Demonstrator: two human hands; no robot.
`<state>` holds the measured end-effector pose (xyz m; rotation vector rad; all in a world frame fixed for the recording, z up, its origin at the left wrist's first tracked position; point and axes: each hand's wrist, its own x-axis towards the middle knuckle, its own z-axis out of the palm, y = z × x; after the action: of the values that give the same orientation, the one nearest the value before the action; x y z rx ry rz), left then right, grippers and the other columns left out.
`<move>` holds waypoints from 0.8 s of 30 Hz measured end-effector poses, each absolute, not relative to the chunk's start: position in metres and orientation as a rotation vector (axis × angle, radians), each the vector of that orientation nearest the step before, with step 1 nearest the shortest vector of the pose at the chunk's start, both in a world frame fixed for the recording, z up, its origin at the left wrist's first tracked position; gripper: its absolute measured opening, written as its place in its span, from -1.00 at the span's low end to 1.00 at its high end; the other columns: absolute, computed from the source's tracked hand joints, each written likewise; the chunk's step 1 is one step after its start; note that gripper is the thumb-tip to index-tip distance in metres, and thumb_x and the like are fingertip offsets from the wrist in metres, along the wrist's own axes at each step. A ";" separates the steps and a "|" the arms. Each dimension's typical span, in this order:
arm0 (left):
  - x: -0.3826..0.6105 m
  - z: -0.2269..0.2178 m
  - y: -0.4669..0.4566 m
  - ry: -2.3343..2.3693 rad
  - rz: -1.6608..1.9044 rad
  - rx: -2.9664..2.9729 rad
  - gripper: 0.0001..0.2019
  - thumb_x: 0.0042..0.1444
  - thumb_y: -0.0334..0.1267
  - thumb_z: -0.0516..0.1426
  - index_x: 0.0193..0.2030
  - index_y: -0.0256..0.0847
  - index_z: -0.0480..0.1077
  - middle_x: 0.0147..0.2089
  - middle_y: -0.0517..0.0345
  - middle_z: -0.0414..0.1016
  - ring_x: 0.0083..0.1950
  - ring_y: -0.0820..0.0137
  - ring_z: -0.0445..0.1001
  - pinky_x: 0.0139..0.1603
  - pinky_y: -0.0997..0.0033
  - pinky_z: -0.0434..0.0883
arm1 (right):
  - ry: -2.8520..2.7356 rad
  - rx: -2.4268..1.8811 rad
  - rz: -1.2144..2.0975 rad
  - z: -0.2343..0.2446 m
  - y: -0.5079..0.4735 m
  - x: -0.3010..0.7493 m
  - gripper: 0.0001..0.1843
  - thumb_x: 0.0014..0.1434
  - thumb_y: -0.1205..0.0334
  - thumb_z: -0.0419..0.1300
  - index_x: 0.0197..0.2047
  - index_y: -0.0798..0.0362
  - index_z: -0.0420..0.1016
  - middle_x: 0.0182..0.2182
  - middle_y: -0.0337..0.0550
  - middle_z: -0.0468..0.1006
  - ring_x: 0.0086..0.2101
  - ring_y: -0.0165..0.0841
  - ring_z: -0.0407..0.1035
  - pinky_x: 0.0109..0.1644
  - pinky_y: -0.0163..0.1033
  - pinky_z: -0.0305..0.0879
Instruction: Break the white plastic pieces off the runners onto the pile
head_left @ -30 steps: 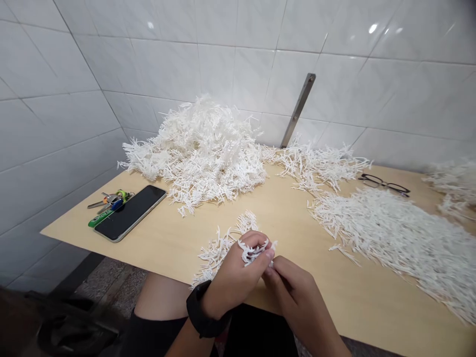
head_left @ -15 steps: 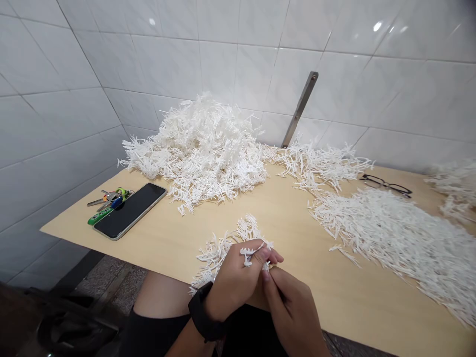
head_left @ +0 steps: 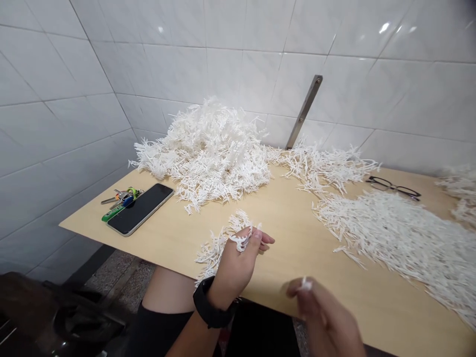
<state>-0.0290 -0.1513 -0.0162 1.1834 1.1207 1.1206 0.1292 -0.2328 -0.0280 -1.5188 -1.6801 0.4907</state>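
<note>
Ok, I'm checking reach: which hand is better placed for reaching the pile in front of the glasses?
Probably the right hand: nearer that pile, though apparently holding a white bit. The left hand, farther off, holds white pieces.

"Where could a hand pass?"

"Along the bare pale wood-look tabletop (head_left: 290,213), between the tall heap of white branching pieces (head_left: 219,158) and the broad flat layer of white sprigs (head_left: 394,238) at right."

"And toward the back?"

"A low white tangle (head_left: 327,166), a slanting grey metal bar (head_left: 305,111) and the glossy white tiled wall (head_left: 223,69) block it."

"Left of the left hand (head_left: 238,270)?"

"A small loose white cluster (head_left: 211,254), then bare board up to the flat black-screened phone (head_left: 140,209)."
</note>
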 end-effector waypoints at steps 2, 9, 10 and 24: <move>-0.031 -0.011 -0.153 1.106 1.084 1.208 -0.61 0.28 0.01 0.05 -0.23 -0.28 0.53 -0.31 0.03 0.54 -0.23 0.34 0.47 -0.12 0.35 0.41 | -1.620 -1.681 0.314 -0.022 -0.214 0.156 -0.74 0.29 0.15 0.02 -0.27 -0.02 0.51 -0.23 -0.05 0.66 -0.22 -0.20 0.55 -0.22 -0.26 0.45; -0.034 -0.008 -0.153 1.033 1.064 1.172 -0.75 0.23 -0.20 0.08 -0.11 -0.28 0.50 -0.11 0.00 0.57 -0.31 0.46 0.38 -0.17 0.42 0.39 | -1.472 -1.925 0.225 -0.043 -0.188 0.182 -0.56 0.21 0.22 -0.09 -0.03 0.10 0.55 0.10 0.08 0.55 0.04 -0.08 0.49 0.09 0.01 0.40; -0.033 -0.009 -0.152 1.018 1.072 1.154 -0.75 0.22 -0.22 0.07 -0.07 -0.27 0.49 -0.09 -0.01 0.58 -0.31 0.46 0.38 -0.17 0.42 0.39 | -1.442 -1.916 0.256 -0.045 -0.189 0.180 -0.56 0.23 0.18 -0.07 -0.04 0.09 0.57 0.08 0.06 0.58 0.05 -0.08 0.48 0.12 0.01 0.39; -0.033 -0.015 -0.155 1.039 1.014 1.256 -0.73 0.28 -0.17 0.05 -0.06 -0.24 0.50 -0.12 0.03 0.58 -0.24 0.43 0.44 -0.10 0.40 0.40 | -1.057 -1.829 0.540 -0.044 -0.192 0.181 -0.59 0.20 -0.08 0.16 -0.20 0.10 0.60 -0.31 -0.02 0.66 -0.23 -0.16 0.52 -0.12 -0.14 0.41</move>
<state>-0.0334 -0.1546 -0.0150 1.2561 1.0393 1.0140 0.1812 -0.1923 -0.0436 -1.8295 -1.0566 0.5399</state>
